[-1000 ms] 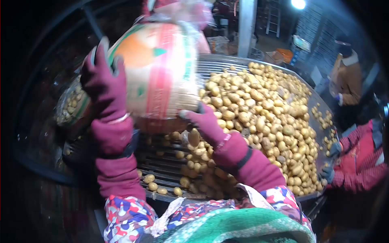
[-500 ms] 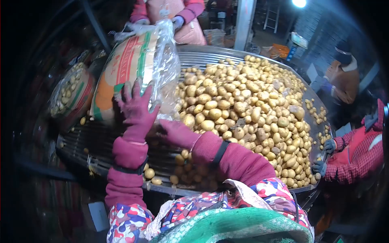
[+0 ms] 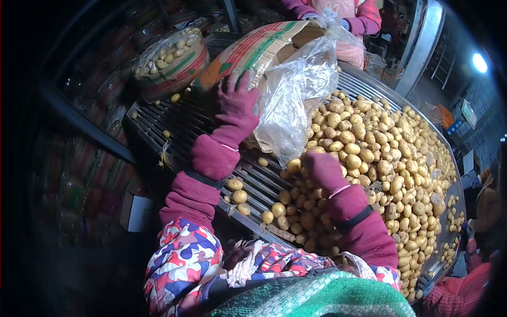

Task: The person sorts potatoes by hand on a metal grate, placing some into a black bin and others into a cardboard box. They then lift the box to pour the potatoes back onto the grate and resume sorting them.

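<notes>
A large printed paper sack [image 3: 253,50] with a clear plastic liner [image 3: 296,87] lies tipped on its side, its mouth toward the potato heap [image 3: 391,174]. My left hand [image 3: 237,108], in a maroon glove, presses against the sack's near side with fingers stretched upward. Below the liner's lower end, my right hand [image 3: 325,171] is over the near edge of the heap, its fingers smeared by motion. Another person's gloved hands [image 3: 311,18] are at the far end of the sack by the gathered plastic.
Slatted metal table [image 3: 179,124] carries the sack and heap, with loose potatoes [image 3: 237,196] along its near edge. Another sack filled with potatoes [image 3: 171,63] stands at the far left. A person in red [image 3: 459,293] is at the right end, and a metal post [image 3: 422,47] rises behind.
The view has swung left. The sack has tipped further over and its liner hangs looser. My right hand has moved away from the sack to the right; my left stays against it.
</notes>
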The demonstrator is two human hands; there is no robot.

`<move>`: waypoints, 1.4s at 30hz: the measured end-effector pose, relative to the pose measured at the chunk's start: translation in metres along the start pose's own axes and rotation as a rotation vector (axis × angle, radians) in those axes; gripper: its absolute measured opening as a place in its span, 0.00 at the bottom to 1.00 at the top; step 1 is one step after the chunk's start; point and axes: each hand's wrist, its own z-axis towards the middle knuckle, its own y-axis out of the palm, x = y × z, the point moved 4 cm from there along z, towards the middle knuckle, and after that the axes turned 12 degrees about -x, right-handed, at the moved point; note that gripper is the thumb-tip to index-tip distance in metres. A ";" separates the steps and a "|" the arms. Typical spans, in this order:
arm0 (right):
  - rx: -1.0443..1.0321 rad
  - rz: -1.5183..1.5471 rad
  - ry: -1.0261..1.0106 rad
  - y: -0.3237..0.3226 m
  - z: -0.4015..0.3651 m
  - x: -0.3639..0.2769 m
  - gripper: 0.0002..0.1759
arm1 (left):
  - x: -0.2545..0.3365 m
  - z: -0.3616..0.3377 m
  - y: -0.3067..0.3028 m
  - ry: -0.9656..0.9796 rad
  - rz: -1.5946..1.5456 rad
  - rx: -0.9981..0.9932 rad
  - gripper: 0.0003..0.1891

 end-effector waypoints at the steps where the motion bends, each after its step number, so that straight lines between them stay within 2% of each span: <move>1: 0.110 -0.002 0.093 -0.016 0.003 0.004 0.14 | -0.007 -0.002 -0.002 -0.013 -0.017 0.025 0.12; 3: 0.356 0.036 -0.041 -0.063 0.007 -0.010 0.29 | -0.007 -0.006 -0.007 -0.014 -0.031 0.032 0.15; 5: 0.438 -0.156 -0.262 -0.095 0.020 -0.043 0.48 | 0.000 -0.009 -0.011 -0.058 -0.050 -0.022 0.16; 7: 0.347 -0.164 -0.380 -0.093 0.041 -0.076 0.53 | 0.007 -0.005 -0.008 -0.024 -0.032 -0.010 0.16; 8: 0.284 -0.272 -0.322 -0.072 0.063 -0.081 0.56 | 0.010 -0.005 -0.006 0.016 -0.017 0.000 0.16; 9: 0.315 -0.173 -0.368 -0.054 0.078 -0.076 0.60 | 0.008 -0.006 -0.005 0.019 -0.017 -0.003 0.16; 11: 0.045 -0.008 -0.277 -0.040 0.083 -0.065 0.42 | -0.004 -0.009 -0.005 0.023 -0.074 0.082 0.17; 12: 0.047 -0.008 -0.276 -0.029 0.084 -0.058 0.42 | -0.010 -0.013 -0.003 0.017 -0.089 0.059 0.19; 14: -0.104 -0.325 -0.292 0.001 0.084 -0.043 0.21 | -0.012 -0.023 0.003 0.018 -0.064 0.088 0.18; 15: -0.108 -0.324 -0.291 -0.008 0.072 -0.045 0.21 | -0.011 -0.027 0.004 0.016 -0.040 0.113 0.17; 17: 0.097 -0.403 -0.285 -0.050 0.027 -0.060 0.04 | -0.007 -0.026 0.006 -0.009 -0.026 0.159 0.16; 19: 0.293 -0.302 -0.355 -0.073 -0.008 -0.046 0.03 | -0.006 -0.018 0.004 -0.033 0.069 0.107 0.14; 20: 0.252 -0.328 -0.242 -0.087 -0.029 -0.029 0.03 | -0.023 -0.019 0.018 -0.045 0.160 0.149 0.11; 22: 0.236 -0.372 -0.006 -0.108 -0.074 0.031 0.05 | -0.082 -0.023 0.041 -0.387 0.351 -0.046 0.16; 23: 0.233 -0.393 0.237 -0.115 -0.104 0.073 0.09 | -0.133 -0.027 0.058 -0.323 0.050 0.236 0.23; 24: 0.384 -0.357 0.346 -0.119 -0.139 0.117 0.14 | -0.146 -0.034 0.038 -0.319 0.099 0.102 0.28; 25: 0.452 -0.427 0.531 -0.118 -0.174 0.162 0.15 | -0.151 -0.037 0.022 -0.446 0.080 0.047 0.34; 27: 0.552 -0.339 0.802 -0.126 -0.225 0.189 0.15 | -0.153 -0.043 0.000 -0.760 0.158 -0.129 0.39; 28: 0.535 -0.215 0.860 -0.121 -0.235 0.191 0.15 | -0.164 -0.056 0.004 -0.768 0.166 -0.125 0.39; 29: 0.517 -0.088 0.909 -0.117 -0.237 0.192 0.16 | -0.185 -0.074 0.008 -0.744 0.031 0.012 0.42; 30: 0.527 0.078 0.808 -0.104 -0.230 0.191 0.16 | -0.201 -0.087 0.006 -0.713 -0.099 0.152 0.45; 31: 0.612 0.126 0.640 -0.093 -0.216 0.177 0.17 | -0.204 -0.091 0.001 -0.721 -0.081 0.160 0.45; 33: 0.708 -0.061 0.479 -0.081 -0.181 0.135 0.16 | -0.215 -0.110 0.002 -1.093 -0.196 0.101 0.49; 35: 0.735 0.061 0.195 -0.063 -0.137 0.102 0.18 | -0.212 -0.116 -0.002 -1.208 -0.282 -0.059 0.52; 36: 0.660 -0.004 0.061 -0.069 -0.116 0.059 0.22 | -0.224 -0.124 0.007 -1.250 -0.377 -0.071 0.52; 38: 0.541 -0.052 -0.095 -0.053 -0.076 0.014 0.21 | -0.250 -0.147 0.035 -1.409 -0.473 -0.076 0.49; 39: 0.462 -0.084 -0.162 -0.042 -0.055 -0.005 0.20 | -0.250 -0.160 0.048 -1.362 -0.446 0.054 0.36; 40: 0.282 -0.098 -0.119 -0.028 -0.035 -0.020 0.18 | -0.251 -0.173 0.051 -1.351 -0.474 0.114 0.35; 42: 0.138 -0.164 -0.190 0.011 -0.005 -0.028 0.16 | -0.251 -0.204 0.056 -1.347 -0.596 0.184 0.33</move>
